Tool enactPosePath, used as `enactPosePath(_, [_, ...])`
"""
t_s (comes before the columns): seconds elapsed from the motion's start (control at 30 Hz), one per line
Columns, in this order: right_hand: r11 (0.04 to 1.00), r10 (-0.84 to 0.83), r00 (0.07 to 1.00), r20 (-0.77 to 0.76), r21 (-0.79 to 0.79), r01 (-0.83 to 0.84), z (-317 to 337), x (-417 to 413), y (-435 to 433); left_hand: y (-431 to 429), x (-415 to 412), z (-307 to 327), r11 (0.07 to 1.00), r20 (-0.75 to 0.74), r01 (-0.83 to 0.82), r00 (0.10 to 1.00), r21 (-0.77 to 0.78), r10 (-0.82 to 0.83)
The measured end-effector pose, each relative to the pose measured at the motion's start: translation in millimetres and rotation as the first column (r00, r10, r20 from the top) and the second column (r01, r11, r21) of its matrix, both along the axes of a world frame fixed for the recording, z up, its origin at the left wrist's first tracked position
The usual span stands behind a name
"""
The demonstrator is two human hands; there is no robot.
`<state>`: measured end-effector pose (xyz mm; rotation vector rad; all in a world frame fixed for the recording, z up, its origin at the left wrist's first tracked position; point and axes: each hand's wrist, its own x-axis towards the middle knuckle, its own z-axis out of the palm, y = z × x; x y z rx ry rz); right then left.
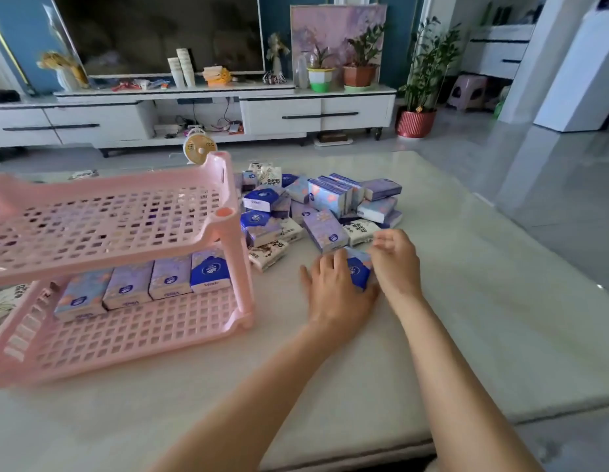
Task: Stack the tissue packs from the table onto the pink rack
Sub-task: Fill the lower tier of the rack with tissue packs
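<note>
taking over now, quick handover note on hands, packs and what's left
Left hand: grips a blue tissue pack on the table.
Right hand: at that pack's right edge, grip unclear.
Done: four packs stand in a row on the lower tier of the pink rack.
Left: the pile of packs on the table, beside the rack.

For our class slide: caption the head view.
Left hand grips a blue tissue pack, right hand beside it, near the pink rack.
</note>
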<state>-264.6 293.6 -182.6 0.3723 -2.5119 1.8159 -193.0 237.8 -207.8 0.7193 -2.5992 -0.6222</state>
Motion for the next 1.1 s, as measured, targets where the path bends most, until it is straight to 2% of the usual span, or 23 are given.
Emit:
enactPosePath(0.1, [0.987,0.11,0.99,-0.093,0.126,-0.098,1.4,-8.7,-16.6,-4.9,11.9,0.5,0.999,-0.096,-0.044,0.994,0.03,0.047])
enactPosePath(0.2, [0.945,0.212,0.943,-0.255,0.301,-0.131,-0.6,-13.3,-37.9,-7.5,42.1,-4.6,0.998,-0.165,-0.058,0.985,-0.005,0.057])
enactPosePath(0.27, [0.884,0.241,0.903,-0.356,0.464,-0.053,-3.4,-13.5,-48.1,-7.8,58.3,-11.1,0.996,-0.235,-0.064,0.971,-0.053,0.05])
enactPosePath(0.37, [0.782,0.247,0.879,-0.407,0.62,0.067,-8.4,-10.1,-55.0,-8.3,70.3,-19.8,0.99,-0.276,-0.085,0.96,-0.115,0.05])
enactPosePath(0.43, [0.74,0.27,0.861,-0.43,0.665,0.1,-12.5,-8.8,-58.2,-6.8,76.1,-18.4,0.993,-0.304,-0.097,0.95,-0.06,0.074])
enactPosePath(0.6, [0.736,0.286,0.837,-0.467,0.667,0.121,-11.0,-4.9,-62.9,4.3,103.4,-5.9,0.987,-0.497,-0.092,0.856,0.132,0.146])
enactPosePath(0.67, [0.782,0.268,0.868,-0.419,0.62,0.058,-7.0,2.9,-58.7,6.9,122.5,-4.1,0.982,-0.552,-0.064,0.819,0.18,0.155])
enactPosePath(0.77, [0.872,0.258,0.864,-0.432,0.49,-0.015,-4.4,24.6,-42.5,3.9,156.0,-4.0,0.971,-0.619,-0.049,0.762,0.235,0.188])
enactPosePath(0.9, [0.913,0.295,0.918,-0.263,0.36,-0.19,-0.4,82.5,-17.0,-3.8,200.5,-2.6,0.966,-0.661,-0.098,0.712,0.241,0.237])
enactPosePath(1.03, [0.939,0.343,0.934,-0.097,0.013,-0.344,-1.3,172.5,1.9,-32.4,240.4,1.5,0.965,-0.689,-0.212,0.677,0.153,0.259])
enactPosePath(1.1, [0.922,0.374,0.919,-0.123,-0.061,-0.383,-8.6,216.2,1.5,-54.7,257.1,5.2,0.951,-0.683,-0.288,0.673,0.109,0.282])
